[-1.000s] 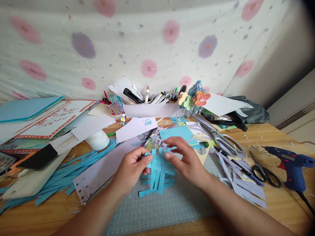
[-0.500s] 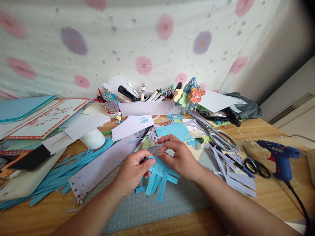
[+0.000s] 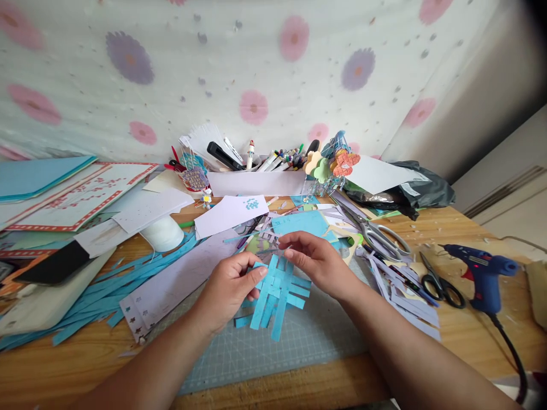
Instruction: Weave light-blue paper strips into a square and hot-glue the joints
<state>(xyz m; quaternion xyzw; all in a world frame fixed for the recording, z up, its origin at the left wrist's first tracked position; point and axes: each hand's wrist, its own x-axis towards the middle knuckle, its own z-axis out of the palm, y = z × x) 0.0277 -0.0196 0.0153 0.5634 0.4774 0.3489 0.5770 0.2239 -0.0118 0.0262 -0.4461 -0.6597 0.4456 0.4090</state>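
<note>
The weave (image 3: 273, 293) has opened out since the earlier frame, its crossed strips now facing the camera more fully, and the right hand (image 3: 322, 265) has its fingers by the upper ends. At far left, the folders (image 3: 43, 176) lie beside a red-edged sheet (image 3: 85, 196). Loose blue strips (image 3: 128, 290) spread over the table (image 3: 85, 376), with the spool (image 3: 163, 233) standing just beside them. Next comes the long lilac card (image 3: 183, 276), slanting up behind the left hand (image 3: 231, 285). That hand pinches the weave's upper left edge between thumb and fingers, keeping it over the mat (image 3: 222, 364). Behind it are the pens (image 3: 277, 159). The right hand is bent, thumb near index finger, at the weave's upper right; whether it grips a strip or only touches one, I cannot tell. Further right lie lilac scraps (image 3: 421, 319), the big scissors (image 3: 380, 239), the black scissors (image 3: 440, 285) and the blue glue gun (image 3: 485, 273)
</note>
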